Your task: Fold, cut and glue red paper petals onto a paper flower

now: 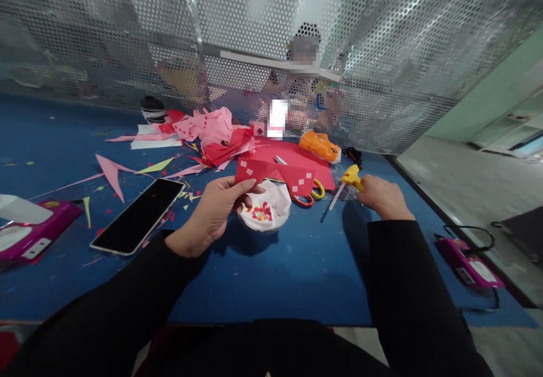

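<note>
My left hand pinches a red paper piece that carries small pale pink squares at both ends. Below that paper sits a small bowl lined with white paper, with tiny red and yellow paper bits inside. Over at the right, my right hand is closed around a yellow glue gun, from which a whitish glue stick points down and left. Scissors with red and yellow handles lie behind the bowl, partly covered by the red paper.
A black-screened phone lies left of my left hand. Crumpled pink and red paper, scraps, a red sheet and an orange packet are farther back. Purple power strips flank the table. Behind a perforated screen is another person.
</note>
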